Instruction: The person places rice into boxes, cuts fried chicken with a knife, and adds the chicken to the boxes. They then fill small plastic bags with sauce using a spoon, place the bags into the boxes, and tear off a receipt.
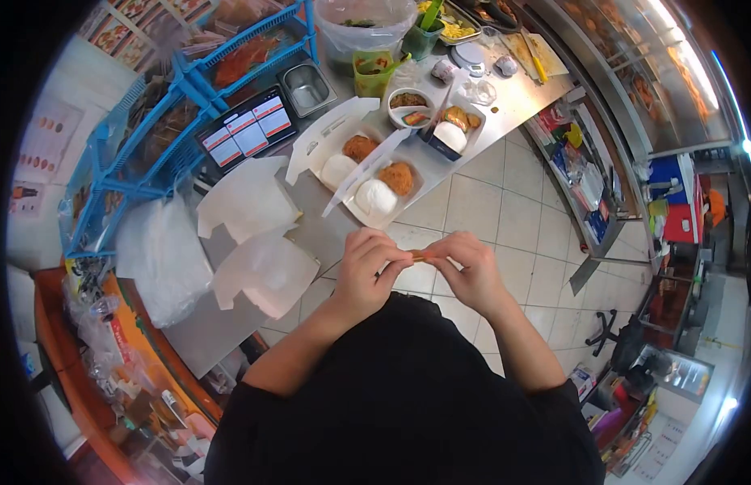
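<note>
In front of my body, my left hand (pixel 370 269) and my right hand (pixel 470 271) are close together. Fingertips of both pinch a small brownish-orange strip (pixel 423 255), stretched between them; its exact kind is too small to make out. Beyond them on the counter stands an open takeaway box with a white rice mound (pixel 376 196) and a fried brown piece (pixel 396 179). Behind it is another open box holding rice (pixel 338 171) and a fried piece (pixel 360 148). To the left lies an empty open white box (pixel 266 272).
A tablet (pixel 248 129) and a metal tray (pixel 307 87) sit by the blue rack (pixel 172 133). At the back are a round bowl of food (pixel 409 103), a dark box with rice (pixel 450 137) and a yellow-handled knife (pixel 538 65). Plastic bags (pixel 161 250) lie left.
</note>
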`<state>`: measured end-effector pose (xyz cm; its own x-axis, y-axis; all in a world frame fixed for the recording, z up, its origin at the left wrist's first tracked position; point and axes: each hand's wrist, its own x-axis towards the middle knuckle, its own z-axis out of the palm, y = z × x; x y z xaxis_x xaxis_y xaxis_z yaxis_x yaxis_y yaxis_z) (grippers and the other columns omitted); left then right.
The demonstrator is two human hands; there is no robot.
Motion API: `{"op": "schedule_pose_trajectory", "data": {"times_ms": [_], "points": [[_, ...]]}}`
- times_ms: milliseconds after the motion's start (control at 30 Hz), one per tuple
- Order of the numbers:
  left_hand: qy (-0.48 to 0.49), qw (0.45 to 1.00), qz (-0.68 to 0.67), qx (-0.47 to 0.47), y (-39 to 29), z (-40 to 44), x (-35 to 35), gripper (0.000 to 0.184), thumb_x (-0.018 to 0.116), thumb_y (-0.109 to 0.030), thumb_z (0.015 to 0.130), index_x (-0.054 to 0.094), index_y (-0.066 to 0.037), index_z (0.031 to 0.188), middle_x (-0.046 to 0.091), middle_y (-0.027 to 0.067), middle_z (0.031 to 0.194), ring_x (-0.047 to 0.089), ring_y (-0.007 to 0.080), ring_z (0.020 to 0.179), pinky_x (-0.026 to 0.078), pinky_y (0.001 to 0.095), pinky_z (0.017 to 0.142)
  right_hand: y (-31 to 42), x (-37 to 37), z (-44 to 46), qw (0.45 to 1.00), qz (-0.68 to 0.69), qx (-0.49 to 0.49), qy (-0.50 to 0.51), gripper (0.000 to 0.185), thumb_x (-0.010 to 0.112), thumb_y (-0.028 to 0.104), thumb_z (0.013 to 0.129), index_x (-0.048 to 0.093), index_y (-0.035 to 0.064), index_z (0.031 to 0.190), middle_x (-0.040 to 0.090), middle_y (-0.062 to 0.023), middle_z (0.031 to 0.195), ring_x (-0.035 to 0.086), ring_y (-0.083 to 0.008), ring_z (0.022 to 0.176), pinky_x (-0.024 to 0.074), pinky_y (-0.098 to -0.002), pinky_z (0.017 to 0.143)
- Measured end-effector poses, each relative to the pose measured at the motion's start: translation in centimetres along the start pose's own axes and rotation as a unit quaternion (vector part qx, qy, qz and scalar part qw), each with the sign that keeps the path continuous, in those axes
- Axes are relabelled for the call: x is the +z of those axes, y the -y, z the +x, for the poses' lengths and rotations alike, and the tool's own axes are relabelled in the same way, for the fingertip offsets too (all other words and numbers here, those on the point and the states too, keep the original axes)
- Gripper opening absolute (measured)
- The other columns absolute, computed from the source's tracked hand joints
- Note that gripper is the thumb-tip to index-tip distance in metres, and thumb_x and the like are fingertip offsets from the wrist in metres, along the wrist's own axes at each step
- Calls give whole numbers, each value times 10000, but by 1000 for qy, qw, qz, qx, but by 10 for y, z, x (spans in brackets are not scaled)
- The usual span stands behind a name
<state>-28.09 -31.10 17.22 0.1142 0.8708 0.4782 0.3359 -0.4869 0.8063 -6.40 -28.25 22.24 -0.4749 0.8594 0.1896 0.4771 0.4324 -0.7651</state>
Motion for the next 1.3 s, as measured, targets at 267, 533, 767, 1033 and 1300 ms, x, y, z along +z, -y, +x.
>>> {"op": "schedule_pose_trajectory", "data": {"times_ms": [267, 533, 767, 1033, 1300], "points": [[-25, 993, 66, -92, 51, 45, 37, 120, 774, -94, 847, 683, -54, 914, 679, 78, 928, 633, 288, 961, 444, 410, 897, -80, -11, 80, 994, -49, -45, 90, 72, 770, 63, 848, 737, 55, 911, 732, -85, 879, 690, -269, 840, 534, -397, 804], [-243, 892, 268, -270, 34, -1, 35, 170, 711, -134, 945, 692, -48, 1091, 701, 110, 1070, 650, 268, 1057, 477, 400, 917, -143, 62, 162, 943, 18, -260, 209, 144, 754, 74, 849, 742, 55, 991, 741, -94, 1038, 695, -303, 1011, 553, -422, 878], [-590, 624, -1, -512, -41, -203, 77, 356, 490, -303, 1109, 650, 3, 1195, 707, 99, 1102, 668, 186, 1002, 503, 336, 936, -86, 64, 160, 920, 56, -183, 343, 246, 729, 86, 913, 717, 34, 1153, 746, -113, 1093, 708, -242, 1032, 550, -377, 899], [-756, 115, -381, -520, -37, -546, 500, 490, 539, -547, 1009, 661, -128, 1231, 708, 90, 1123, 630, 205, 930, 507, 394, 786, 179, 159, 77, 667, 357, -450, 474, 344, 669, 340, 1017, 717, 3, 1072, 731, -79, 915, 684, -206, 736, 537, -312, 703], [-880, 139, -244, -382, -173, -601, 226, 659, 501, -586, 1029, 494, -95, 1469, 621, 125, 1384, 587, 278, 1242, 440, 430, 1041, 387, 248, -68, 360, 591, -639, 336, 241, 534, 215, 1032, 660, 14, 1069, 689, -107, 992, 639, -154, 763, 451, -282, 547]]}}
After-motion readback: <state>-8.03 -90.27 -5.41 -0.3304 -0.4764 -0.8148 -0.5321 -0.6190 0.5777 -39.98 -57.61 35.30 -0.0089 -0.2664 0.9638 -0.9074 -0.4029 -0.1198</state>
